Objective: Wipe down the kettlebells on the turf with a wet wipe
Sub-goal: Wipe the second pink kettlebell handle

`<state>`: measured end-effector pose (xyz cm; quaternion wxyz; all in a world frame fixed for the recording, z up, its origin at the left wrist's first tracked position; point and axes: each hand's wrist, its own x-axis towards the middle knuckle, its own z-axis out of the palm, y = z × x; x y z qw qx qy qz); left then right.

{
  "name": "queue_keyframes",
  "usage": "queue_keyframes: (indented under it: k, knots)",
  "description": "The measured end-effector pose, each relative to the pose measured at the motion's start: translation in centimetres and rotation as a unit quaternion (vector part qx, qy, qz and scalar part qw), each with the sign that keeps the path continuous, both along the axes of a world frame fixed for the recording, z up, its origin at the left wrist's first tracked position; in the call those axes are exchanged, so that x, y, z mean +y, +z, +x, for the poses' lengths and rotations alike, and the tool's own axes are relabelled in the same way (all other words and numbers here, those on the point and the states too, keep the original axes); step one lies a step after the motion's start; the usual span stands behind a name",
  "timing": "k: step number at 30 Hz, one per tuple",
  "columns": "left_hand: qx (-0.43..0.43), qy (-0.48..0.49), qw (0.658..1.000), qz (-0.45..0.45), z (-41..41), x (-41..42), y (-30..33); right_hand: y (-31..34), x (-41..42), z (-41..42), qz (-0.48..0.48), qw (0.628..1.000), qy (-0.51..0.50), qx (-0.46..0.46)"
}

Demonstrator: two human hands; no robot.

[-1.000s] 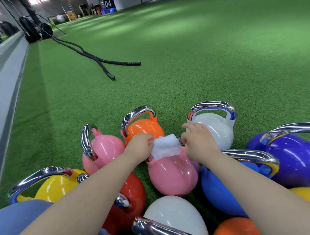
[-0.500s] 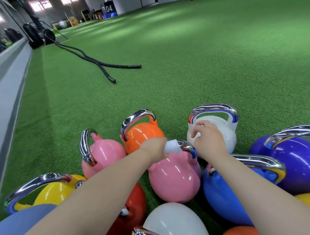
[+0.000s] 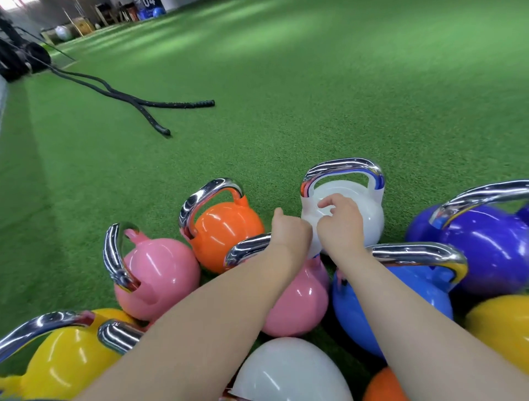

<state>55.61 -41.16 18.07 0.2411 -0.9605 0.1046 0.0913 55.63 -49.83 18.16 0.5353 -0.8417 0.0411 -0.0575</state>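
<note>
An indoor gym training hall: green artificial turf (image 3: 315, 86) covers the floor, colourful kettlebells (image 3: 226, 229) with chrome handles cluster in front, black battle ropes (image 3: 137, 100) lie across it, exercise balls (image 3: 63, 33) sit far behind

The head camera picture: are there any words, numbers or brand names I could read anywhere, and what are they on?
"04": white digits, top half cut off by the frame edge, on a dark sign at the far end of the turf.
Kettlebells: none shows a readable label, weight number or brand on the sides in view.
Boxes by the far wall: too small and blurred to read.
</note>
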Motion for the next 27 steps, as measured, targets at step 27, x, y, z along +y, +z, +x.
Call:
queue_keyframes:
  k: [27]
  knots:
    - [-0.150, 0.169, 0.899, -0.375, -5.3, 9.8, -2.4, -2.2, 2.2, -3.3, -0.320, 0.916, 0.241, 0.003]
